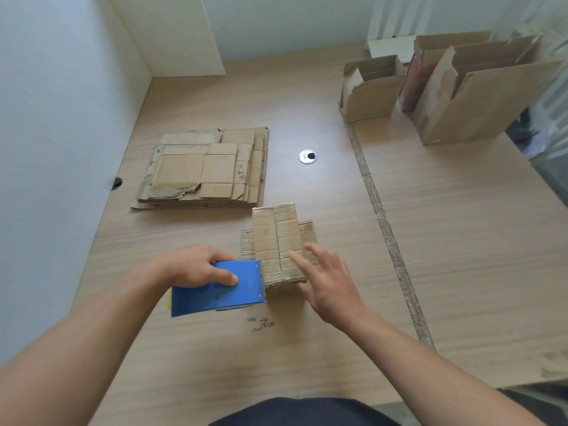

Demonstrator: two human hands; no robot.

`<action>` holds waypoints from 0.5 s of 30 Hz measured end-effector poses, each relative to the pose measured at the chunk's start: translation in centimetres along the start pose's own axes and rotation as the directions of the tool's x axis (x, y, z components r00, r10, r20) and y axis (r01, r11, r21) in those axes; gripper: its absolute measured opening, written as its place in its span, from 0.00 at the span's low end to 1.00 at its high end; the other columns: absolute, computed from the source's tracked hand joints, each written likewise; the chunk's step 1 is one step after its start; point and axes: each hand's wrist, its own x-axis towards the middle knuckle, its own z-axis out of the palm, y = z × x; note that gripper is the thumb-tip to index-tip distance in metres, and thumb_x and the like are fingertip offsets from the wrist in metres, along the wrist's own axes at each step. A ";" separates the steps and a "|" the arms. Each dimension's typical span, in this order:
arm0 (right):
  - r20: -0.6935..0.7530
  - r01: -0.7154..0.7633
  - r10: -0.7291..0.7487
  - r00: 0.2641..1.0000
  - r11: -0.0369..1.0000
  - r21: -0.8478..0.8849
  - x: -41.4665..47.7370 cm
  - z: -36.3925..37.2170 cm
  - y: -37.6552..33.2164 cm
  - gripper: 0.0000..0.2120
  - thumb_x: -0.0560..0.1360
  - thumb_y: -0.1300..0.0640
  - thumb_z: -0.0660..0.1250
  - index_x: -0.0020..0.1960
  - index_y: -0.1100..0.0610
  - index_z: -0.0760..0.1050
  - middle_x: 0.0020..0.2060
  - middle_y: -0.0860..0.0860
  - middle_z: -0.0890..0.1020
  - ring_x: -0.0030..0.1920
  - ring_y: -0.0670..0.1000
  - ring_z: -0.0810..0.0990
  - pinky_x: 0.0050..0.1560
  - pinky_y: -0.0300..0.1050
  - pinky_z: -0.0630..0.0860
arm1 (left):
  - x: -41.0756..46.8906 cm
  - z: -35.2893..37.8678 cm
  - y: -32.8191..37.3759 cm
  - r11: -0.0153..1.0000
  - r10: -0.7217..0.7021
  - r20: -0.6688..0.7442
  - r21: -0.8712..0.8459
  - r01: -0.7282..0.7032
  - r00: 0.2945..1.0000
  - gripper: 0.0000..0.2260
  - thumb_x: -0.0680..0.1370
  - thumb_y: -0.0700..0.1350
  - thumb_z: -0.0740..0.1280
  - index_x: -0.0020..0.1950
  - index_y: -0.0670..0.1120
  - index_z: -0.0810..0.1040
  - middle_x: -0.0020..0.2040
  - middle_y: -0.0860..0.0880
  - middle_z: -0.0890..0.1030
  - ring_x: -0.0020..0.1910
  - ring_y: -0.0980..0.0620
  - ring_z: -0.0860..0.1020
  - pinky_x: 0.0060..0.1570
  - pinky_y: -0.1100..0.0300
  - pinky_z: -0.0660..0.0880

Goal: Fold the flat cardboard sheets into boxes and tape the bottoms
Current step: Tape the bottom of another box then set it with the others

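The pale wood-grain laminate worktop looks smooth and matt, crossed by a rough, flaking strip of old brown tape. The small brown corrugated cardboard box is dull and creased; the blue plastic tape dispenser is smooth, the round metal grommet shiny.

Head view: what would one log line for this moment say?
step: taping bottom | left hand: holds blue tape dispenser against small box | right hand: fingers on box | flat sheets: stacked behind
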 end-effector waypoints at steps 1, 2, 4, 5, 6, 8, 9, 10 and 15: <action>0.013 0.104 -0.104 0.995 0.994 -0.021 0.5 0.0 0.0 0.36 0.68 0.58 0.74 0.73 0.47 0.66 0.71 0.53 0.67 0.67 0.57 0.68 0.55 0.53 0.75 | 0.0 0.0 0.1 1.000 0.000 -0.005 0.001 0.000 1.000 0.11 0.72 0.62 0.68 0.52 0.75 0.77 0.51 0.63 0.83 0.51 0.59 0.80 0.57 0.55 0.76; 0.047 0.179 -0.177 0.983 0.983 -0.033 0.9 0.1 0.0 0.36 0.69 0.60 0.71 0.74 0.47 0.66 0.73 0.53 0.66 0.71 0.57 0.65 0.56 0.52 0.73 | 0.0 0.1 0.1 1.000 0.001 -0.008 -0.001 -0.001 1.000 0.12 0.70 0.63 0.67 0.53 0.74 0.77 0.51 0.62 0.83 0.51 0.59 0.80 0.57 0.54 0.76; 0.120 0.252 -0.247 0.962 0.967 -0.031 1.6 0.8 0.0 0.29 0.72 0.57 0.66 0.73 0.49 0.68 0.75 0.52 0.66 0.75 0.57 0.62 0.57 0.53 0.74 | 0.0 0.3 0.0 1.000 0.005 -0.016 -0.017 -0.005 1.000 0.16 0.68 0.64 0.66 0.55 0.72 0.77 0.51 0.62 0.83 0.51 0.59 0.80 0.58 0.54 0.76; 0.153 0.257 -0.251 0.956 0.966 -0.019 1.8 1.2 -0.1 0.26 0.74 0.52 0.62 0.72 0.49 0.69 0.75 0.50 0.67 0.76 0.57 0.62 0.57 0.53 0.75 | -0.1 0.5 0.0 1.000 0.008 -0.022 -0.028 -0.009 1.000 0.17 0.67 0.64 0.66 0.55 0.73 0.77 0.51 0.62 0.83 0.51 0.59 0.80 0.57 0.55 0.75; 0.175 0.247 -0.242 0.954 0.969 -0.005 1.8 1.4 -0.2 0.25 0.76 0.47 0.59 0.72 0.49 0.69 0.75 0.48 0.68 0.76 0.55 0.63 0.57 0.53 0.76 | -0.2 0.7 -0.1 0.999 0.013 -0.029 -0.037 -0.015 0.999 0.16 0.66 0.64 0.65 0.54 0.74 0.77 0.50 0.63 0.83 0.50 0.59 0.80 0.56 0.56 0.75; 0.165 0.223 -0.221 0.961 0.975 0.002 1.9 1.8 -0.2 0.24 0.78 0.42 0.57 0.72 0.47 0.70 0.73 0.45 0.70 0.75 0.52 0.66 0.53 0.49 0.78 | -0.3 0.9 -0.4 0.998 0.019 -0.044 -0.054 -0.022 0.999 0.15 0.66 0.64 0.65 0.53 0.74 0.76 0.49 0.63 0.83 0.49 0.60 0.80 0.54 0.58 0.75; 0.146 0.221 -0.218 0.965 0.975 -0.005 1.9 1.8 -0.1 0.23 0.78 0.42 0.57 0.71 0.45 0.71 0.72 0.44 0.71 0.74 0.50 0.67 0.50 0.47 0.77 | -0.3 0.9 -0.6 0.998 0.020 -0.051 -0.062 -0.023 0.999 0.16 0.66 0.65 0.65 0.53 0.74 0.77 0.49 0.63 0.83 0.49 0.60 0.80 0.54 0.58 0.75; 0.127 0.224 -0.221 0.967 0.974 -0.015 1.9 1.7 -0.1 0.22 0.78 0.42 0.58 0.71 0.44 0.70 0.72 0.44 0.72 0.73 0.50 0.68 0.47 0.45 0.76 | -0.4 1.0 -0.9 0.997 0.018 -0.056 -0.071 -0.022 0.998 0.17 0.66 0.65 0.65 0.54 0.73 0.77 0.49 0.62 0.83 0.49 0.59 0.80 0.55 0.58 0.75; 0.106 0.271 -0.262 0.959 0.960 -0.072 1.8 2.1 0.6 0.20 0.81 0.42 0.57 0.72 0.41 0.68 0.72 0.44 0.71 0.73 0.50 0.68 0.42 0.44 0.73 | -0.9 0.5 -2.3 0.993 0.034 -0.051 -0.111 -0.040 0.998 0.18 0.65 0.66 0.65 0.54 0.71 0.79 0.49 0.62 0.83 0.50 0.59 0.81 0.57 0.55 0.75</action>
